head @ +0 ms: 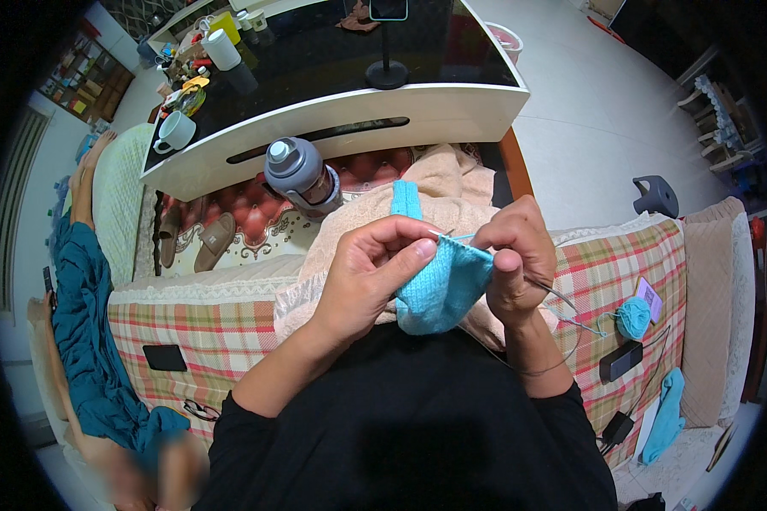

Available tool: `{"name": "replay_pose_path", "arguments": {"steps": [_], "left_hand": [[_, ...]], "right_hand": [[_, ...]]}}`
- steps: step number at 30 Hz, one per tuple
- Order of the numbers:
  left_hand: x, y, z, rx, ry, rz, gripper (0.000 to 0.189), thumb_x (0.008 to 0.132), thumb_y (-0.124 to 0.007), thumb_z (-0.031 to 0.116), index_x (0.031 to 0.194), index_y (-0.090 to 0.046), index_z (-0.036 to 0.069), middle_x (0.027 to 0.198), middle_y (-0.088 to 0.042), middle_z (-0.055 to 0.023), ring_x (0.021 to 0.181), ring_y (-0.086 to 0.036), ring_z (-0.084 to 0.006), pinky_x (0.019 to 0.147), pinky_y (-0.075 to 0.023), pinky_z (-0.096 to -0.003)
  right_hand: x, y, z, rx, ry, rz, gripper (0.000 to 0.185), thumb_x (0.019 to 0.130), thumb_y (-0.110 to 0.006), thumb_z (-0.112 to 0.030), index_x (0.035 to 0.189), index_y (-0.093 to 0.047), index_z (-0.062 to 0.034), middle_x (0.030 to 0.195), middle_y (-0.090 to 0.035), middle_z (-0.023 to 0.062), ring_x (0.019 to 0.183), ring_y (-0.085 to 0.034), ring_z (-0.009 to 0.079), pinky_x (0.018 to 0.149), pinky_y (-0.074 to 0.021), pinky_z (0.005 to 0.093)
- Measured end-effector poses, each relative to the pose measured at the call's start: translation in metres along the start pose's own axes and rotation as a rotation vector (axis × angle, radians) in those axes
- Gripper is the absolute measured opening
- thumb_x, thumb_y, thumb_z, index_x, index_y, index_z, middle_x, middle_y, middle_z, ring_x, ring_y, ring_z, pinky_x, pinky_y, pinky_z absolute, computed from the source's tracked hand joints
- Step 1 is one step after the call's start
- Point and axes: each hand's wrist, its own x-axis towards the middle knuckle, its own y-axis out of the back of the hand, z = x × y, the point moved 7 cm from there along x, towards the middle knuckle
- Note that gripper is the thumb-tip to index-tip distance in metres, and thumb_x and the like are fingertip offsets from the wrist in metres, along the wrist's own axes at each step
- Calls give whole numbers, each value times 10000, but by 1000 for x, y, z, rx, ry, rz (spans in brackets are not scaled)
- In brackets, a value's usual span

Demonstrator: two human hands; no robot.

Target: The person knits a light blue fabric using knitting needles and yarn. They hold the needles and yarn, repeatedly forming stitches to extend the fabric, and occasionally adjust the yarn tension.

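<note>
Turquoise knitting [444, 287] hangs between my hands above my lap, its upper edge on a circular knitting needle whose thin cable [559, 299] loops down on the right. My left hand [380, 268] pinches the left end of that edge, thumb in front, near a needle tip. At the other end my right hand [518, 255] grips the needle, with yarn running by its forefinger. A narrow ribbed turquoise strip [406, 199] shows behind my left hand. On the right, a yarn ball [633, 318] rests on the sofa with a strand trailing toward my right hand.
A beige towel [358, 223] covers my lap. Ahead stands a black-topped coffee table [294, 76] with a mug [176, 131] and phone stand [387, 73]; a large bottle [300, 175] is before it. The plaid sofa [211, 319] holds a power bank [621, 361]. Another person [96, 319] reclines left.
</note>
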Motion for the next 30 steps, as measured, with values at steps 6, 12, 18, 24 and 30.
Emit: {"name": "replay_pose_path", "arguments": {"steps": [6,12,18,24,30], "left_hand": [[-1,-1,5,52,-43,66,231,932,-657,133,1100,-687,-22,1012,-699,-77,911,-621,-78,826,-499,-228],[0,-4,3,114,7,22,236,928,-665,144,1096,-697,-18,1022,-706,-72,920,-620,-84,836,-493,-234],[-5,-4,9,125,-42,45,258,923,-676,160,1107,-693,-18,1017,-703,-69,906,-622,-80,822,-494,-227],[-5,-4,8,72,-51,85,268,921,-674,173,1108,-692,-20,995,-702,-72,889,-625,-82,817,-501,-238],[-8,-9,9,82,-46,69,278,928,-663,202,1092,-696,-20,958,-702,-66,860,-622,-85,809,-498,-247]], "right_hand": [[-1,2,-2,-13,24,57,490,893,-590,-532,702,-611,-81,699,-558,13,701,-470,169,660,-368,294],[-2,-1,-6,-27,91,43,410,871,-659,-451,711,-596,-80,686,-540,23,688,-469,182,659,-377,299],[-4,9,-9,-94,117,133,411,854,-671,-470,711,-617,-89,682,-527,9,674,-443,173,626,-350,298],[-5,8,-23,-444,206,69,506,767,-695,-597,811,-703,-93,682,-507,8,655,-408,175,589,-325,309],[-4,9,-34,-564,224,73,618,727,-687,-675,898,-711,-82,683,-493,25,642,-416,184,548,-317,317]]}}
